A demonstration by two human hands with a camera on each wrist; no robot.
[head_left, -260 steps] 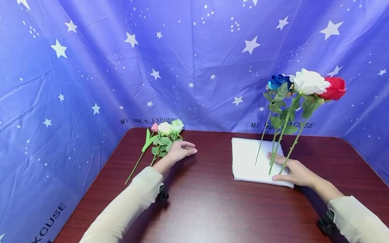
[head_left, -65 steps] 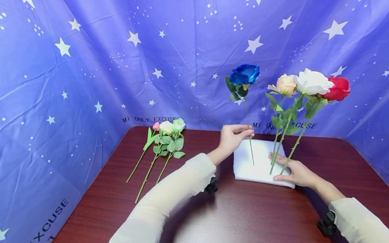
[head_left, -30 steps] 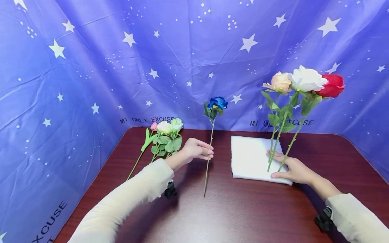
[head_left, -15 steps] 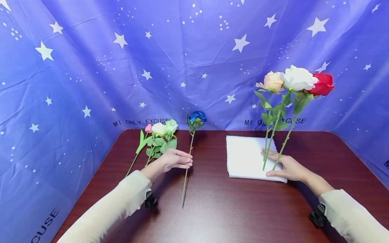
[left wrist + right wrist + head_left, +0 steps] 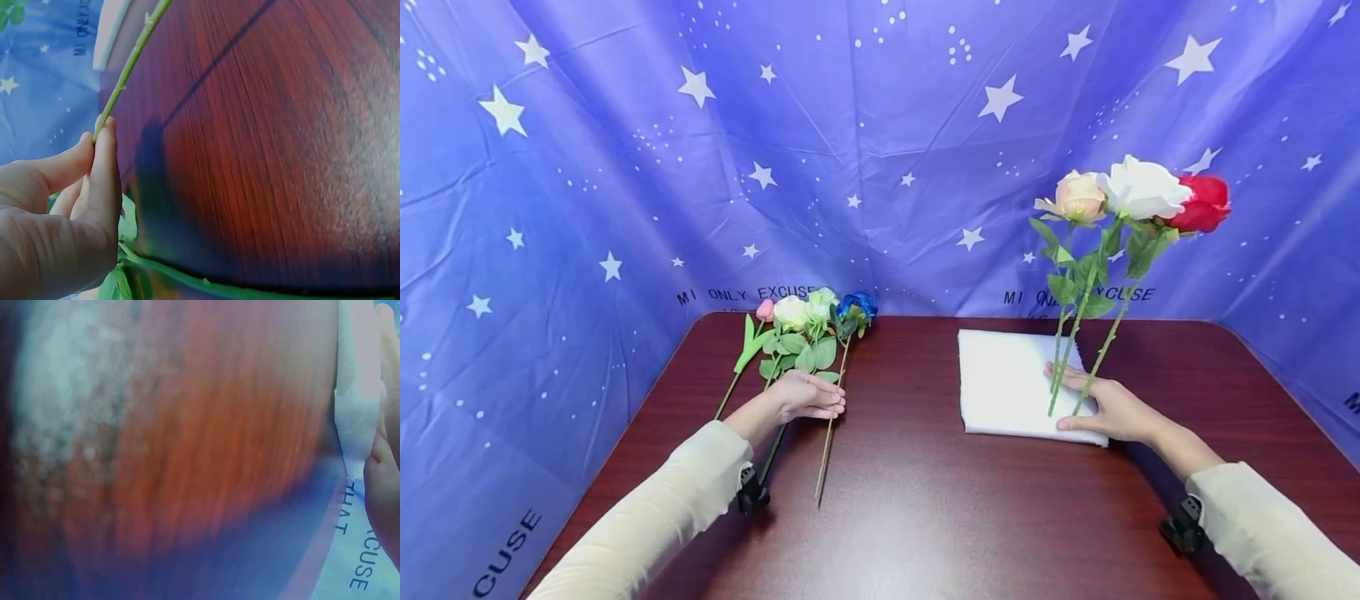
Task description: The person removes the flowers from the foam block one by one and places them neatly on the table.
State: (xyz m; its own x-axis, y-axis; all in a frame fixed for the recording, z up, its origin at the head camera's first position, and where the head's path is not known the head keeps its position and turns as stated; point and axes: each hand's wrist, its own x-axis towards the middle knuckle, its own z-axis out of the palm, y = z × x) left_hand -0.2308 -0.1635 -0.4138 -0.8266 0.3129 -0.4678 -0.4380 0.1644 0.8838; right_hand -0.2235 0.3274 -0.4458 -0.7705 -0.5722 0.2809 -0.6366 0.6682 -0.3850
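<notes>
My left hand point(image 5: 805, 396) pinches the stem of a blue rose point(image 5: 859, 308) at the left of the table. In the left wrist view, thumb and fingertips meet on its green stem point(image 5: 130, 67). The bloom lies beside the other flowers at the back, and the stem slants toward the front. My right hand point(image 5: 1116, 408) rests on a white foam block point(image 5: 1007, 383), thumb and fingers spread around the stem bases. A peach rose point(image 5: 1078, 197), a white rose point(image 5: 1142, 187) and a red rose point(image 5: 1204, 202) stand in the foam. The right wrist view shows the foam's edge point(image 5: 359, 375).
Left of the blue rose lie a pink tulip point(image 5: 764, 311), a cream rose point(image 5: 791, 312) and a pale green rose point(image 5: 822, 305), their stems partly behind my left hand. A starry blue curtain point(image 5: 887, 125) hangs behind the dark red wooden table point(image 5: 910, 483).
My left hand has pulled the blue rose out of the foam, carried it left and lowered it beside the lying flowers. My right hand has stayed on the foam.
</notes>
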